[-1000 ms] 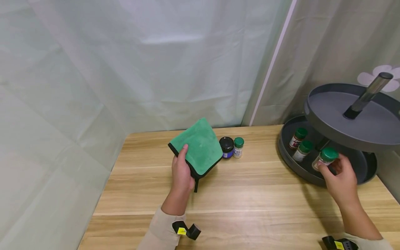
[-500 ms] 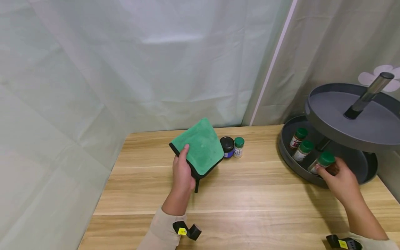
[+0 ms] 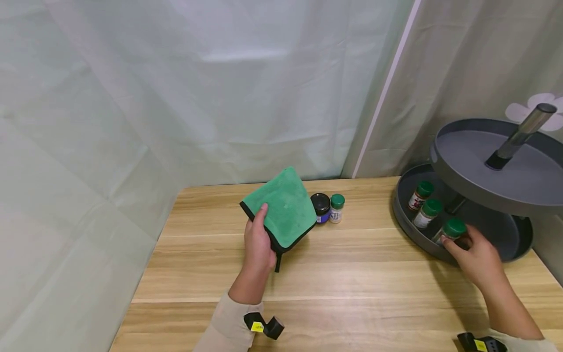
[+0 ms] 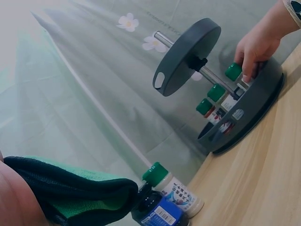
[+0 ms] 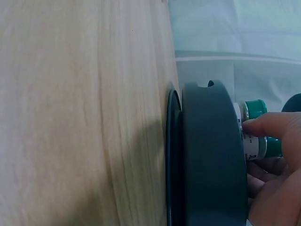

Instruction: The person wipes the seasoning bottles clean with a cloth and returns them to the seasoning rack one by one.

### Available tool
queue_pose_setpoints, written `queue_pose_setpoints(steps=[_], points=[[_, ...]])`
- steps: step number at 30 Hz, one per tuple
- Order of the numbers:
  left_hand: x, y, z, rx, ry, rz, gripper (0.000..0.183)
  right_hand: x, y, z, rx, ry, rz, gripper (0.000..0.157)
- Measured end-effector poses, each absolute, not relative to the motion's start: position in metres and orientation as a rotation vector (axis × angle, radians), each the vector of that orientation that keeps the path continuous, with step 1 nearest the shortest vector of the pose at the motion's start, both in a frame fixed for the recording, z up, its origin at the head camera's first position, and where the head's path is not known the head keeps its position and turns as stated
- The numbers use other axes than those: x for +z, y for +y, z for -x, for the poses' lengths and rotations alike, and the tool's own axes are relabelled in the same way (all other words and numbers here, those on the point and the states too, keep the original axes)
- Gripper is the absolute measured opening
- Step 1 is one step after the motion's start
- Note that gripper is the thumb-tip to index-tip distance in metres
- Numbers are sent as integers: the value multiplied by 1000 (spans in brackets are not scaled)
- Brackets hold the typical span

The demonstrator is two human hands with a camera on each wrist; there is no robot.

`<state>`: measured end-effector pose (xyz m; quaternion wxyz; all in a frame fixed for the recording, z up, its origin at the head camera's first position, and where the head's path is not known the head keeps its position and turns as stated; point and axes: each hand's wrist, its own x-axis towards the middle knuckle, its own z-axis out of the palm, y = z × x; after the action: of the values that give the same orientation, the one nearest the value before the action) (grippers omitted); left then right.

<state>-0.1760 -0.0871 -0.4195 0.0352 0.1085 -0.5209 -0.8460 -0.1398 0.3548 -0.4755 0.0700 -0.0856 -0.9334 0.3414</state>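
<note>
My left hand (image 3: pixel 258 244) grips a folded green cloth (image 3: pixel 286 208) with black edging, thumb on top, above the table. At the right, my right hand (image 3: pixel 477 256) holds a green-capped spice jar (image 3: pixel 454 228) between thumb and fingers, inside the lower tier (image 3: pixel 512 234) of a dark grey two-tier turntable. In the right wrist view the thumb lies along the jar's label (image 5: pixel 250 146), and the tier wall hides its base. Two more green-capped spice jars, one with reddish contents (image 3: pixel 418 199) and one paler (image 3: pixel 424 217), stand beside it in the tier.
Behind the cloth stand a black-lidded jar (image 3: pixel 321 203) with a blue label and a small green-capped spice jar (image 3: pixel 336 210). The turntable's upper tier (image 3: pixel 470 146) with its metal post (image 3: pixel 525 129) overhangs the lower one. Pale curtains (image 3: pixel 264 98) hang behind the wooden table (image 3: pixel 352 274).
My right hand has lowered the spice jar into the lower tier, shifting slightly left; the jar was tilted half a second ago and now stands more upright. My left hand with the cloth has barely moved.
</note>
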Motion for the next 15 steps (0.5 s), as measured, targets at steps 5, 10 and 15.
queue_pose_setpoints(steps=[5, 10, 15], points=[[-419, -87, 176, -2597, -1596, -329, 43, -476, 350, 143, 1007, -2809, 247, 57], [-419, -87, 176, -2597, -1593, -307, 44, -475, 344, 147, 1002, -2809, 241, 59], [-419, -87, 175, -2613, -1581, -286, 40, -473, 339, 153, 997, -2807, 209, 58]])
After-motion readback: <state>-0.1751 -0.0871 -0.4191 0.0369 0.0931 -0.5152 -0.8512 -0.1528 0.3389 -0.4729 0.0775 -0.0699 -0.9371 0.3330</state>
